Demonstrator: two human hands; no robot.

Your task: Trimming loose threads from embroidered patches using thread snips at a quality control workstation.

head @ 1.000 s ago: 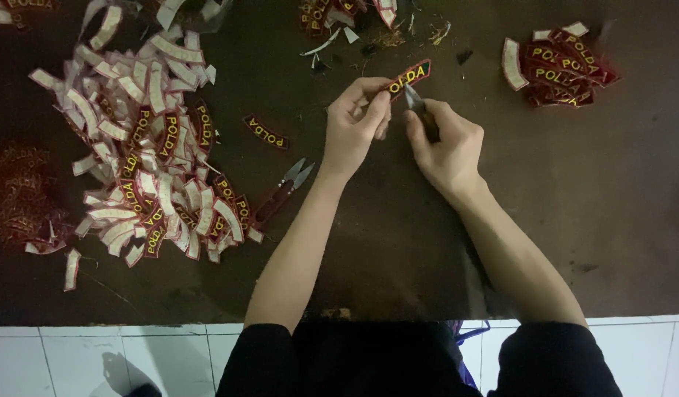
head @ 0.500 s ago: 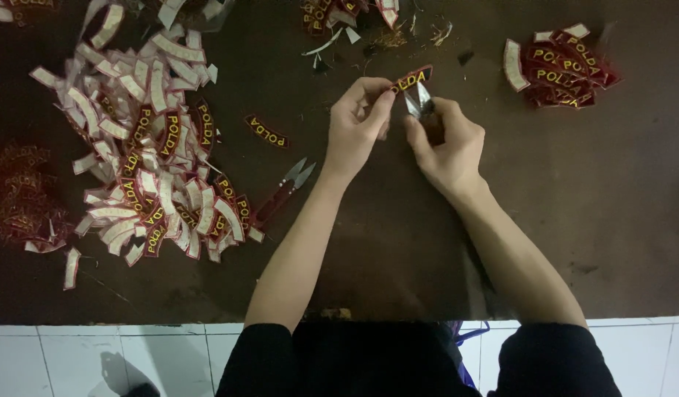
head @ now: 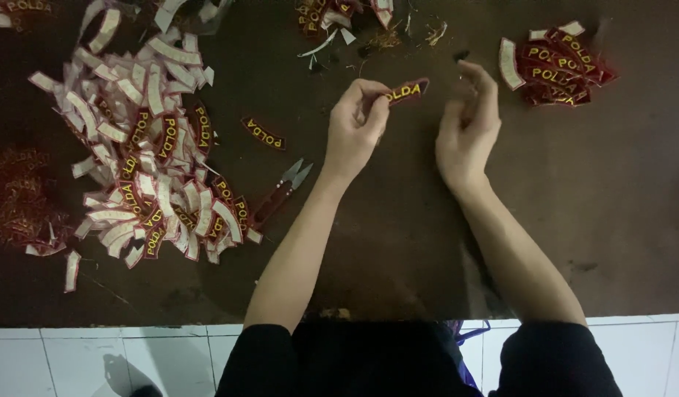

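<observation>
- Hands work over a dark brown table point(head: 398, 242), seen from above, with both forearms bare and black sleeves at the bottom edge.
- Left hand point(head: 358, 132) is pinched on one end of a curved maroon patch point(head: 407, 91) with yellow stitched letters, thumb and fingertips pressed together on it.
- That patch is held up just above the table, its free end pointing toward the right hand.
- Right hand point(head: 468, 125) is just beside the patch but apart from it, fingers loosely curled and slightly spread, nothing visible between them.
- Small thread snips point(head: 280, 192) with red handles lie flat on the table, near the left forearm, blades pointing up and to the right.
- Single patch point(head: 264, 134) lies alone on the table between the snips and the big heap.
- Big heap of patches point(head: 144, 154) covers the left part of the table, many turned over with their white backs up.
- Neat smaller pile of patches point(head: 556, 65) sits at the top right, well apart from the heap and near the right hand.
- Scraps and thread ends point(head: 354, 26) are scattered along the top edge.
- White tiled floor point(head: 97, 360) shows below the table edge.
</observation>
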